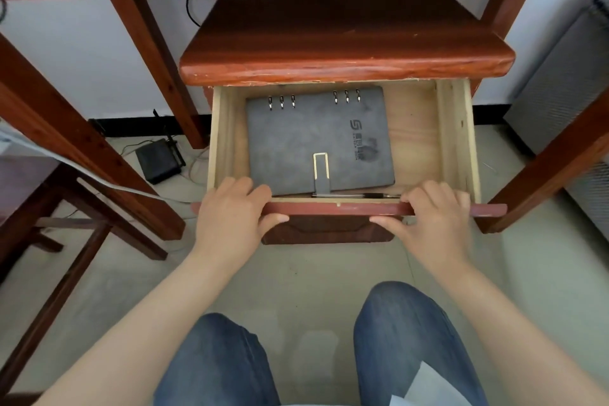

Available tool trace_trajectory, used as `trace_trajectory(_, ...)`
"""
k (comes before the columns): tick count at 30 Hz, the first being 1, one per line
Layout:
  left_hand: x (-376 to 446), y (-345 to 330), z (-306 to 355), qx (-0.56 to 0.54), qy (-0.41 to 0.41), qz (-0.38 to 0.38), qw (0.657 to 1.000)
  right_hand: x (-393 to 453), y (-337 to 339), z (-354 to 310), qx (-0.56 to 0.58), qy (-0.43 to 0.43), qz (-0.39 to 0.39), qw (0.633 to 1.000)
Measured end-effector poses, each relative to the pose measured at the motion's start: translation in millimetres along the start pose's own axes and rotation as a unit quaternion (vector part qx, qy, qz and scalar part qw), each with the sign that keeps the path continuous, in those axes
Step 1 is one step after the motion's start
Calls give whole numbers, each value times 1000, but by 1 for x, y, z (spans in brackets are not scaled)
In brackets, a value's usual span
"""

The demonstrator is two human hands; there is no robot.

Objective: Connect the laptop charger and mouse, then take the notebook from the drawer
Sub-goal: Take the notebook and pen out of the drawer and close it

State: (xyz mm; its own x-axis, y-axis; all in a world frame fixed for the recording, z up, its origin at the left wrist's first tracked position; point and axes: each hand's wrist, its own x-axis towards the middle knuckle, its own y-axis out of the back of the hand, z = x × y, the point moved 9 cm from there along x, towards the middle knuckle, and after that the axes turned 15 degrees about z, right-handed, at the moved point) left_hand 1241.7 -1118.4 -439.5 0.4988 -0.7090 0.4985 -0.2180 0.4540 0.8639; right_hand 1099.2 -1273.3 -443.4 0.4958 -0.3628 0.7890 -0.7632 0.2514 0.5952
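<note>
A wooden drawer (456, 138) stands pulled out from under a red-brown desk. Inside lies a grey ring-bound notebook (306, 138), flat, with a gold clasp loop near its front edge. A black pen (356, 195) lies between the notebook and the drawer's front panel. My left hand (230, 212) grips the left part of the red front panel (333, 208), fingers curled over its top edge. My right hand (431, 214) grips the right part the same way. Neither hand touches the notebook. No laptop, charger or mouse is in view.
Desk legs (158, 66) stand left and right of the drawer. A black router (159, 160) with cables sits on the floor at the left. A wooden stool (49, 208) is at far left, a grey appliance (560, 92) at right. My knees in jeans are below.
</note>
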Motion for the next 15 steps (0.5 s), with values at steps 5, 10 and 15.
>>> trace_trajectory(5, 14, -29, -22, -27, 109, -180, 977, 12, -25, 7, 114, -102, -227, 962)
trace_trajectory(10, 48, -68, -38, -67, 230, -256, 937, 34, -85, 5, 30, -75, -464, 882)
trace_trajectory(15, 50, -94, -52, -163, 347, -231, 894, 17, -111, -9, -20, -31, -505, 862)
